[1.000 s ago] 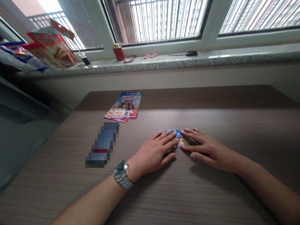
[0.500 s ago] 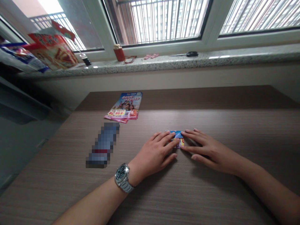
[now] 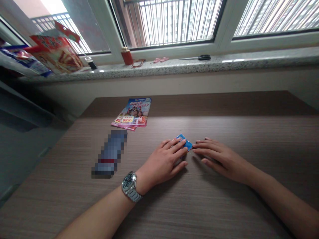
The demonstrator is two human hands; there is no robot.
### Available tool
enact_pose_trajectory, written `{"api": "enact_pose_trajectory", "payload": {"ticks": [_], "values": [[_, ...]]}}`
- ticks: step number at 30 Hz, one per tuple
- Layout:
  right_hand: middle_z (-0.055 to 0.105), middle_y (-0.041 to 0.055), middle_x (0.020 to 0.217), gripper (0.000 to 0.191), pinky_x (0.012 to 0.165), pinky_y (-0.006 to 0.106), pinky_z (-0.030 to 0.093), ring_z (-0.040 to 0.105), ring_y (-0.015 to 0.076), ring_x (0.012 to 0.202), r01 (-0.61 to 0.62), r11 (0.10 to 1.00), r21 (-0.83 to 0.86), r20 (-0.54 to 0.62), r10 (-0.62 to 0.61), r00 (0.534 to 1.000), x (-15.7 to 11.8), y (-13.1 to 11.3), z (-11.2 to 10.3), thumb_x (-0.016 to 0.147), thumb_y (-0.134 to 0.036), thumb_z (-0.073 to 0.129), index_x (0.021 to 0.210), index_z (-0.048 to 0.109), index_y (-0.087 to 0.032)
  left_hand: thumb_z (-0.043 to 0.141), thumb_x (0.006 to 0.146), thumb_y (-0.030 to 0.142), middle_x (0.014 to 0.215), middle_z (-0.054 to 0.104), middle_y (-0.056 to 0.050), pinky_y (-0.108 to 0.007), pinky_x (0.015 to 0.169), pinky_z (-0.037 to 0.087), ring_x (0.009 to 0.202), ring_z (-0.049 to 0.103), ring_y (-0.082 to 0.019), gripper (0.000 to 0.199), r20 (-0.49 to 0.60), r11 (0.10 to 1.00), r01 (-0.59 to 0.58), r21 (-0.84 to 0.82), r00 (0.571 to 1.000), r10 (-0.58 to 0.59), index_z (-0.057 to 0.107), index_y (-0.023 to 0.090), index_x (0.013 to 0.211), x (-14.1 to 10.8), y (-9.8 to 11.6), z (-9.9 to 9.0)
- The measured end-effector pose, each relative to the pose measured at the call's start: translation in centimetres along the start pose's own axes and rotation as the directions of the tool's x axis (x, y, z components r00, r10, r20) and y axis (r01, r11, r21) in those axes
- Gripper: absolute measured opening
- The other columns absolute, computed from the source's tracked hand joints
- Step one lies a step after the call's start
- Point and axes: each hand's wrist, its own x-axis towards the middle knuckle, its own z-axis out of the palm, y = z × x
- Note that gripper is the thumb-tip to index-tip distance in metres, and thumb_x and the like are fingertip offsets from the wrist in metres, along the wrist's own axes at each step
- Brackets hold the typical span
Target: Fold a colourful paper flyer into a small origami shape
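Note:
A small folded piece of printed paper (image 3: pixel 187 144), mostly blue on its visible side, lies on the table under my hands. My left hand (image 3: pixel 165 162) rests flat on it with fingers stretched out, covering its left and lower parts. A metal watch (image 3: pixel 130 186) is on the left wrist. From the right, my right hand (image 3: pixel 223 157) reaches in with fingers extended, and its fingertips meet the paper's right corner. Neither hand is closed around the paper.
Several printed flyers (image 3: pixel 133 113) lie in a stack on the wooden table (image 3: pixel 224 113), with a blurred-out dark object (image 3: pixel 109 154) nearer me. Scissors (image 3: pixel 203 57), a red container (image 3: pixel 127 56) and snack bags (image 3: pixel 58 54) sit on the stone windowsill (image 3: pixel 249 61).
The folded paper has turned, so a corner now points right, and its colourful lower part no longer shows. My right fingertips have drawn closer together at that corner. The left hand has barely moved.

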Motion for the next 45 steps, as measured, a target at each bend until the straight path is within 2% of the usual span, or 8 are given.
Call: {"api": "enact_pose_trajectory", "payload": {"ticks": [5, 12, 16, 22, 26, 32, 37, 45], "values": [[0.072, 0.0106, 0.119, 0.022, 0.098, 0.043, 0.055, 0.067, 0.0250, 0.113, -0.081, 0.996, 0.047, -0.150, 0.087, 0.985, 0.7, 0.0, 0.7, 0.101, -0.025, 0.053, 0.117, 0.068, -0.025, 0.047, 0.105, 0.044, 0.160, 0.042, -0.006, -0.045, 0.128, 0.022, 0.151, 0.034, -0.024, 0.044, 0.014, 0.998, -0.042, -0.050, 0.999, 0.043, 0.051, 0.022, 0.142, 0.2, 0.3, -0.1], [0.072, 0.0092, 0.107, 0.010, 0.087, 0.040, 0.055, 0.068, 0.0232, 0.098, -0.137, 0.989, 0.058, -0.183, 0.146, 0.972, 1.2, -0.3, 1.5, 0.100, -0.026, 0.057, 0.100, 0.067, -0.024, 0.047, 0.104, 0.046, 0.161, 0.040, -0.007, -0.045, 0.129, 0.020, 0.152, 0.033, -0.024, 0.049, 0.044, 0.989, -0.119, -0.091, 0.991, 0.123, 0.046, 0.024, 0.149, 0.3, 0.3, -0.3], [0.071, 0.0089, 0.106, 0.007, 0.086, 0.039, 0.055, 0.067, 0.0233, 0.097, -0.144, 0.987, 0.070, -0.192, 0.155, 0.969, 1.3, -0.4, 1.5, 0.099, -0.025, 0.059, 0.097, 0.066, -0.023, 0.048, 0.104, 0.047, 0.164, 0.035, -0.004, -0.046, 0.127, 0.026, 0.154, 0.028, -0.027, 0.050, 0.053, 0.992, -0.115, -0.056, 0.992, 0.118, 0.048, 0.026, 0.148, 0.2, 0.5, -0.3], [0.070, 0.0080, 0.103, 0.006, 0.084, 0.037, 0.054, 0.066, 0.0231, 0.095, -0.177, 0.984, 0.036, -0.186, 0.181, 0.966, 1.6, -0.6, 1.5, 0.098, -0.023, 0.060, 0.095, 0.066, -0.023, 0.051, 0.103, 0.047, 0.163, 0.038, -0.004, -0.047, 0.124, 0.031, 0.152, 0.032, -0.027, 0.051, 0.060, 0.991, -0.126, -0.043, 0.990, 0.128, 0.047, 0.027, 0.149, 0.0, 0.3, -0.5], [0.069, 0.0081, 0.100, 0.006, 0.082, 0.038, 0.054, 0.066, 0.0236, 0.092, -0.191, 0.982, -0.010, -0.190, 0.185, 0.964, 2.2, -0.4, 1.5, 0.097, -0.024, 0.060, 0.095, 0.066, -0.023, 0.051, 0.103, 0.046, 0.162, 0.039, -0.006, -0.046, 0.124, 0.031, 0.151, 0.034, -0.027, 0.049, 0.032, 0.990, -0.129, -0.061, 0.991, 0.131, 0.049, 0.027, 0.148, -0.1, 0.1, -0.1], [0.068, 0.0066, 0.091, 0.009, 0.077, 0.038, 0.052, 0.065, 0.0240, 0.086, -0.237, 0.967, -0.088, -0.171, 0.220, 0.960, 4.2, 0.6, 1.0, 0.095, -0.027, 0.063, 0.089, 0.068, -0.022, 0.053, 0.102, 0.045, 0.165, 0.029, -0.010, -0.049, 0.121, 0.037, 0.149, 0.036, -0.031, 0.045, 0.010, 0.995, -0.058, -0.075, 0.998, 0.059, 0.053, 0.030, 0.145, -0.3, 0.3, -0.2], [0.067, 0.0055, 0.090, 0.012, 0.072, 0.033, 0.050, 0.065, 0.0208, 0.079, -0.268, 0.960, -0.082, -0.164, 0.252, 0.954, 5.5, 1.2, 1.0, 0.096, -0.026, 0.062, 0.087, 0.068, -0.022, 0.052, 0.102, 0.046, 0.161, 0.035, -0.012, -0.048, 0.121, 0.036, 0.151, 0.031, -0.031, 0.046, 0.026, 0.995, -0.077, -0.065, 0.997, 0.079, 0.054, 0.028, 0.144, -0.3, 0.4, -0.6], [0.066, 0.0061, 0.091, 0.014, 0.072, 0.034, 0.050, 0.064, 0.0217, 0.079, -0.290, 0.952, -0.097, -0.174, 0.271, 0.947, 5.6, 1.0, 1.1, 0.097, -0.027, 0.059, 0.088, 0.067, -0.021, 0.050, 0.102, 0.048, 0.162, 0.034, -0.011, -0.047, 0.122, 0.035, 0.151, 0.032, -0.030, 0.047, 0.031, 0.996, -0.074, -0.056, 0.997, 0.076, 0.052, 0.029, 0.146, -0.3, 0.3, -0.6]]}}
